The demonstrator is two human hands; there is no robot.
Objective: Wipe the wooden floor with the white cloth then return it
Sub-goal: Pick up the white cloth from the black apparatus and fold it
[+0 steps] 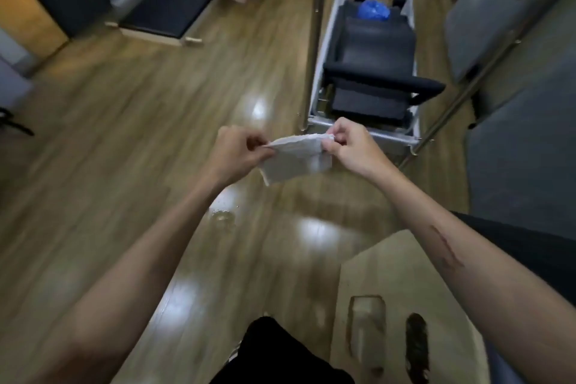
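2 hands hold the white cloth (296, 159) stretched in the air above the wooden floor (124, 134): the left hand (240, 153) pinches its left corner and the right hand (349, 146) pinches its right corner, while the rest hangs below. Beyond them stands a black chair (374, 65), and a pale worktop (405, 274) lies at lower right.
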